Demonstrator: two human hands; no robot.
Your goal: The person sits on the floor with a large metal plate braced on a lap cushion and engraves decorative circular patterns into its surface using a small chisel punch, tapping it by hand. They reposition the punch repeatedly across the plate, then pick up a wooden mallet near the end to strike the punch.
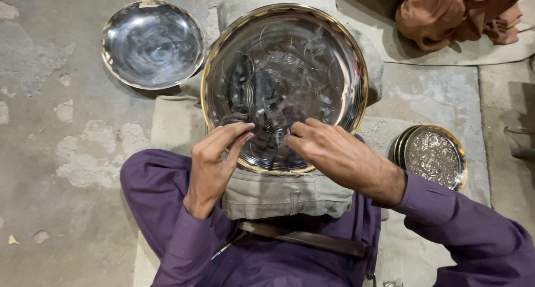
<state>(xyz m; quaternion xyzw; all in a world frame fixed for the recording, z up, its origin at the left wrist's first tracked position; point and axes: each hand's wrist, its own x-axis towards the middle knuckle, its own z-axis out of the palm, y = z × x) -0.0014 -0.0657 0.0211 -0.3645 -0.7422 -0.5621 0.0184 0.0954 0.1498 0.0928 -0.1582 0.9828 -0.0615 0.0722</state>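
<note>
On rough concrete floor, resting on a padded cushion, large brass-rimmed tray being pinched by left hand and right hand, faint circles scribed, engraving mostly remaining.

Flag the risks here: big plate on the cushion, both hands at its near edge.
1. The big plate rests tilted on a small cushion; it might slide off onto the concrete floor.
2. Left hand and right hand press bare fingertips on the shiny face, so smudges are likely.
3. A wooden-handled tool lies loose on the lap and might roll off.
</note>
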